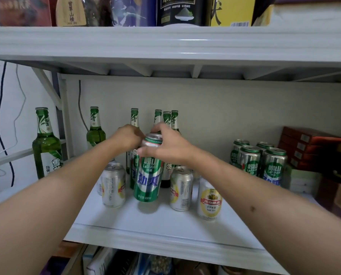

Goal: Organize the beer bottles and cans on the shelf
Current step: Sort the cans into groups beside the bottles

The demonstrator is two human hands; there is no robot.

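A: Nearest first, at the shelf (165, 235) front?

B: Three silver-and-yellow cans: one left (113, 185), one centre-right (181, 189), one further right (209, 201). Between the first two, upright near the front, the tall green can (148, 175).

A: And the hands?

B: Right hand (166, 144) curled over that green can's top, fingers gripping the rim. Left hand (129, 135) just behind it, fingers curled; impossible to tell whether holding a can or a bottle neck there.

A: Further back?

B: Green bottles (166, 120) bunched at the rear, two more (46, 143) off left. Matching green cans (259, 161) grouped far right.

A: Best handling, then?

B: Probably lifting straight up, keeping level, clearing the silver cans, then setting down beside the matching group, label forward. Careful near the bottle necks; easily toppled.
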